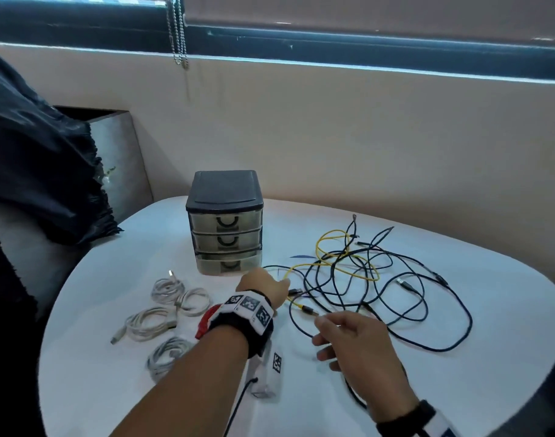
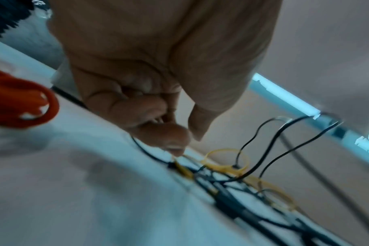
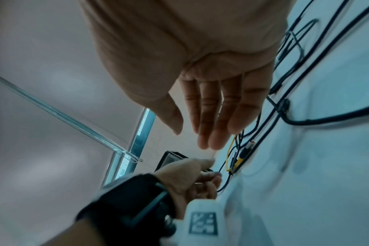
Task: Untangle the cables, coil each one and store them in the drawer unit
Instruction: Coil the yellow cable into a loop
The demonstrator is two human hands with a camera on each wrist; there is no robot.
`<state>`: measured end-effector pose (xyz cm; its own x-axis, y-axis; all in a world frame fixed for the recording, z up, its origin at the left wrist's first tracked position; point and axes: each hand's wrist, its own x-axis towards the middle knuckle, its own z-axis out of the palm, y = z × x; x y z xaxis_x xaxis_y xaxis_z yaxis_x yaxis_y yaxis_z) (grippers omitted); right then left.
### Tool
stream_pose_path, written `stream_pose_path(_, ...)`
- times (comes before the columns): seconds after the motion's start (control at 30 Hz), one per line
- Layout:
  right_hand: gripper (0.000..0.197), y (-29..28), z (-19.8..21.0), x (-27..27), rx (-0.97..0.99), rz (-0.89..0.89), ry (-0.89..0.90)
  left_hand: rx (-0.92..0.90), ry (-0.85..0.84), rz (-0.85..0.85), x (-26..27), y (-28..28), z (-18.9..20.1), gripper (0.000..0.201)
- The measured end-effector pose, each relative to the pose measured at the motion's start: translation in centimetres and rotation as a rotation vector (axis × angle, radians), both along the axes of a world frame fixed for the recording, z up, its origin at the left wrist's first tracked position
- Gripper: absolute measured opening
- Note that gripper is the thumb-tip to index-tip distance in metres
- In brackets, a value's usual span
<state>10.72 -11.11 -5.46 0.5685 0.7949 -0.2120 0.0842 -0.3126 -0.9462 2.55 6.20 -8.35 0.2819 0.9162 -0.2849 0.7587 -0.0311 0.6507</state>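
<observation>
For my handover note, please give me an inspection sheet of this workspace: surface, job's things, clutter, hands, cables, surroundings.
Surface: white rounded table, bare at the near right.
Job's things: drawer unit with black top and three drawers, all appearing shut; four coiled white cables lie on the table to its front left.
Clutter: nothing seen.
Hands: left hand pinches a thin cable at the tangle's edge, which one unclear; right hand is open, fingers straight, holding nothing.
Cables: black cables and a yellow cable lie tangled right of the unit.
Surroundings: beige wall, window blind with bead chain, dark cloth at left.
</observation>
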Motion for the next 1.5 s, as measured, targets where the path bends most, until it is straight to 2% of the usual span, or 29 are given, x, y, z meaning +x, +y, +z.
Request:
stream_pose_path(0.13, 0.011, -1.5, -1.0, 0.0, -0.023, 0.069, -0.022, 0.064, 0.187, 0.001, 1.7, 0.2, -0.7, 0.026)
stream_pose_path(0.2, 0.012, -2.2, -1.5, 0.5, -0.034, 0.093, -0.074, 0.15, 0.271, -0.021, 2.7, -0.1, 0.1, 0.028)
stream_pose_path(0.27, 0.013, -2.8, -1.6, 1.3, -0.035, 0.084, -0.144, 0.239, 0.276, -0.011, 3.5, -0.1, 1.8, 0.029)
stream_pose_path(0.33, 0.013, -3.0, -0.8, 2.2, -0.003, 0.062, -0.193, 0.314, 0.16, 0.02, 4.1, 0.3, 3.8, 0.024)
stream_pose_path(0.4, 0.012, -3.0, 1.3, 3.5, 0.062, 0.03, -0.255, 0.426, -0.04, 0.036, 4.4, 0.7, 6.5, 0.022)
stream_pose_path(0.53, 0.013, -1.7, 8.8, 6.2, 0.311, -0.061, -0.401, 0.651, -0.375, -0.046, 5.1, 0.0, 13.1, 0.021)
stream_pose_path(0.63, 0.009, 0.8, 14.0, 7.8, 0.485, -0.172, -0.435, 0.651, -0.539, -0.116, 5.2, -0.8, 16.3, 0.019)
stream_pose_path(0.7, 0.008, 3.1, 15.9, 8.5, 0.51, -0.178, -0.444, 0.696, -0.513, -0.215, 4.9, -1.1, 17.6, 0.018)
stream_pose_path(0.77, 0.026, 5.6, 16.4, 8.6, 0.448, -0.082, -0.461, 0.751, -0.479, -0.31, 4.4, -1.7, 18.4, 0.016)
stream_pose_path(0.83, 0.039, 7.7, 15.8, 8.3, 0.323, 0.034, -0.458, 0.806, -0.549, -0.361, 3.6, -2.4, 19.1, 0.013)
stream_pose_path(0.93, 0.023, 10.2, 13.4, 8.2, 0.194, 0.103, -0.382, 0.894, -0.689, -0.402, 1.8, -3.6, 20.2, 0.009)
stream_pose_path(1.1, 0.025, 12.5, 8.3, 9.5, -0.128, 0.209, -0.484, 1.051, -0.842, -0.397, -2.6, -4.1, 20.9, 0.016)
stream_pose_path(1.17, 0.029, 12.7, 8.9, 9.3, -0.211, 0.216, -0.521, 1.01, -0.752, -0.339, -3.5, -3.1, 19.1, 0.014)
stream_pose_path(1.23, 0.033, 13.2, 11.5, 8.8, -0.26, 0.227, -0.608, 0.837, -0.628, -0.289, -3.8, -2.0, 16.4, 0.015)
stream_pose_path(1.33, 0.041, 13.7, 17.2, 8.2, -0.245, 0.178, -0.911, 0.561, -0.543, -0.262, -3.6, -0.4, 12.7, 0.017)
stream_pose_path(1.43, 0.044, 13.4, 21.9, 7.3, -0.182, 0.168, -1.18, 0.434, -0.612, -0.223, -2.9, 0.6, 11.9, 0.014)
stream_pose_path(1.5, 0.042, 12.6, 23.4, 6.2, -0.144, 0.205, -1.184, 0.351, -0.713, -0.201, -1.7, 0.9, 12.7, 0.016)
